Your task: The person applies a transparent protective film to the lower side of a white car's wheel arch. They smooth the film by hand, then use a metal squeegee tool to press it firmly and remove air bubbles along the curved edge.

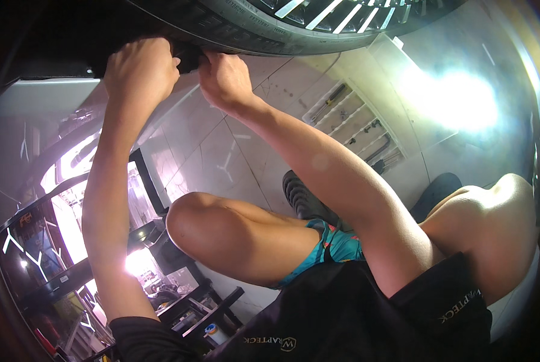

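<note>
Both my arms reach up to the dark lower edge of a car, beside a tyre (246, 30) with a silver-and-black wheel rim (342, 15). My left hand (142, 69) is curled closed against the dark underside of the wheel arch (59, 45), thumb pressed in towards the fingers. My right hand (226, 78), a little to its right and just under the tyre, is closed too, its fingertips lost in shadow. Whatever the fingers grip is hidden by the hands and the dark. A grey car body panel (50, 96) runs off to the left, below the arch.
On the tiled floor (246, 145) to the right lies a pale tool tray (354, 120) with several hand tools. Bright light glares beyond it. My bent knees (197, 226) and dark shoe (309, 196) are below my arms. A black shelf unit (191, 311) with small items stands lower left.
</note>
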Motion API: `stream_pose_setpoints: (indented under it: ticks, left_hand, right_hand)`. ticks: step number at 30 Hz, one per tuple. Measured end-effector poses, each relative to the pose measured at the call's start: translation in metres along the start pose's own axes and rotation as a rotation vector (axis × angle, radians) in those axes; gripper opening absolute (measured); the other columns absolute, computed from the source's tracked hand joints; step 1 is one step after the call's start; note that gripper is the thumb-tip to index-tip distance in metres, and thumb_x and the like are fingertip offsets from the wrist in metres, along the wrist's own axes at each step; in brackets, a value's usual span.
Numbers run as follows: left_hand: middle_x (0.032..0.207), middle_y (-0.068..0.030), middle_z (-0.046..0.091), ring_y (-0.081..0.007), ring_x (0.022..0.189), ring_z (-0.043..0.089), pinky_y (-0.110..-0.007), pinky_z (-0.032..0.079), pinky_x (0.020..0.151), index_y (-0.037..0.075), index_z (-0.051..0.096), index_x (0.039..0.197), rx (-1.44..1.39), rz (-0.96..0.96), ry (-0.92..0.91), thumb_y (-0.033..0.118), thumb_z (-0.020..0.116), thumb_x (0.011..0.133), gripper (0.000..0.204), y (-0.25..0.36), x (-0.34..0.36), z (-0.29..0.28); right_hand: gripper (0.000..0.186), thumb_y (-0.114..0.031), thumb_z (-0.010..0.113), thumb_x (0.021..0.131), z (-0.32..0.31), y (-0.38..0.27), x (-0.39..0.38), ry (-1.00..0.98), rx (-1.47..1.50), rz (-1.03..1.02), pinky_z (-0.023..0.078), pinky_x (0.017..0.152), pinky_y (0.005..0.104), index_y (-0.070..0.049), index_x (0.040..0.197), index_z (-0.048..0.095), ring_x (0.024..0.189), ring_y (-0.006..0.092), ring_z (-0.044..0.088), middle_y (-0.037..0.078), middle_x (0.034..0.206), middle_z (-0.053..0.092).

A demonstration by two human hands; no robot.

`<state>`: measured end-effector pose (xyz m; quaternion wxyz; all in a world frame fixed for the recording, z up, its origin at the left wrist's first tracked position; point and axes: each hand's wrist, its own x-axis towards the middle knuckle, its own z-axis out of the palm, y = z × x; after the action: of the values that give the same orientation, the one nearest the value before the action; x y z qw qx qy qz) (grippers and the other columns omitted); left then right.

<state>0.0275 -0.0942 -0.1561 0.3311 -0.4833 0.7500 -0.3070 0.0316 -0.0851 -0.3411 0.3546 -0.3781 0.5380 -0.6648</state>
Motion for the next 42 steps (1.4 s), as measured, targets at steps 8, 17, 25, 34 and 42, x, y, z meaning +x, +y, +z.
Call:
stream_pose_setpoints:
  ticks: [8,17,25,34,42]
  left_hand:
    - [0.099,-0.0139,0.079,-0.0316,0.096,0.077,-0.052,0.051,0.108,0.008,0.079,0.097,0.056,0.046,0.146,0.024,0.07,0.098,0.018,0.001,-0.007,0.009]
    - [0.098,-0.0142,0.079,-0.0313,0.095,0.078,-0.052,0.052,0.108,0.008,0.079,0.1,0.041,0.088,0.147,0.023,0.07,0.098,0.018,0.0,-0.008,0.007]
    - [0.104,-0.014,0.079,-0.0314,0.101,0.077,-0.047,0.06,0.095,0.008,0.079,0.106,0.017,0.017,0.017,0.023,0.07,0.099,0.02,0.003,-0.005,-0.001]
    - [0.109,-0.0138,0.079,-0.0306,0.104,0.076,-0.048,0.06,0.094,0.008,0.079,0.11,0.03,0.024,-0.052,0.022,0.069,0.1,0.019,0.0,-0.005,-0.008]
    - [0.114,-0.0147,0.078,-0.0304,0.107,0.076,-0.045,0.06,0.095,0.009,0.078,0.117,0.02,0.041,-0.107,0.014,0.07,0.1,0.019,0.002,-0.005,-0.019]
  right_hand:
    - [0.029,-0.016,0.056,0.094,0.017,-0.014,0.01,-0.021,0.066,-0.161,0.056,0.086,0.054,-0.009,0.115,0.075,0.097,0.0467,0.069,0.024,0.105,0.074]
    - [0.031,-0.016,0.056,0.097,0.017,0.006,0.019,-0.058,0.078,-0.063,0.054,0.095,0.0524,-0.009,0.122,0.073,0.111,0.0467,0.066,0.023,0.121,0.071]
    - [0.021,-0.011,0.062,0.096,-0.002,0.011,-0.025,0.163,-0.033,-0.178,0.053,0.087,0.0525,0.0,0.113,0.069,0.102,0.0436,0.067,0.022,0.105,0.07]
    - [0.031,-0.005,0.057,0.099,-0.017,-0.065,-0.071,0.104,0.291,0.062,0.056,0.072,0.0414,0.002,0.127,0.069,0.073,0.0348,0.073,0.018,0.077,0.071]
    - [0.03,-0.004,0.056,0.1,-0.026,-0.091,-0.058,0.048,0.434,0.131,0.054,0.068,0.0426,0.003,0.128,0.065,0.067,0.0332,0.07,0.02,0.074,0.069]
